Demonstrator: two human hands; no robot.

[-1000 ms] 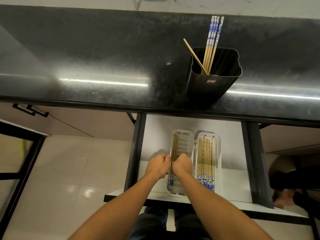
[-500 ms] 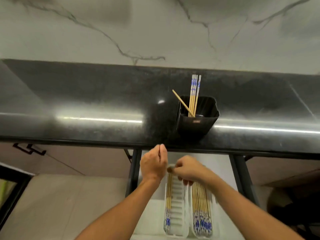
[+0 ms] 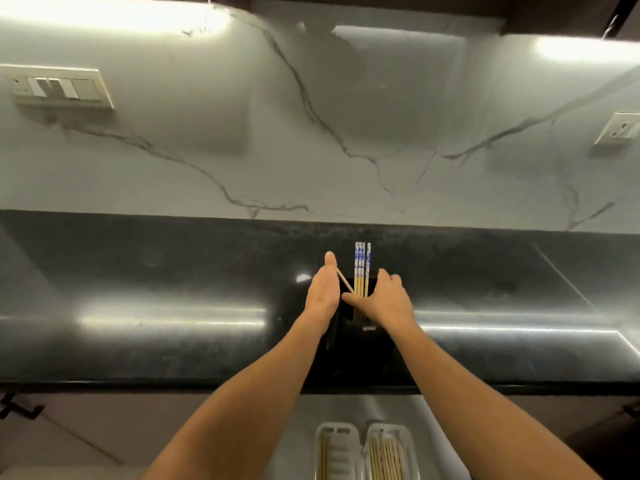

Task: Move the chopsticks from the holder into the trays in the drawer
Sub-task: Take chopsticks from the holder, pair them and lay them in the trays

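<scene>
Head view: black holder (image 3: 367,341) is standing on the counter (image 3: 173,271), holding a bunch of blue-patterned chopsticks (image 3: 362,268) upright plus one plain chopstick (image 3: 344,280) leaning left. Left hand (image 3: 322,292) is hovering flat, fingers straight and together, beside the leaning stick. Right hand (image 3: 384,299) is reaching in, thumb spread across the bunch; cannot tell if it is gripping. Below, the drawer (image 3: 301,438) is showing a left tray (image 3: 337,427) with few chopsticks and a fuller right tray (image 3: 388,427). Marble wall (image 3: 311,133), switch plate (image 3: 57,86), socket (image 3: 620,128).
</scene>
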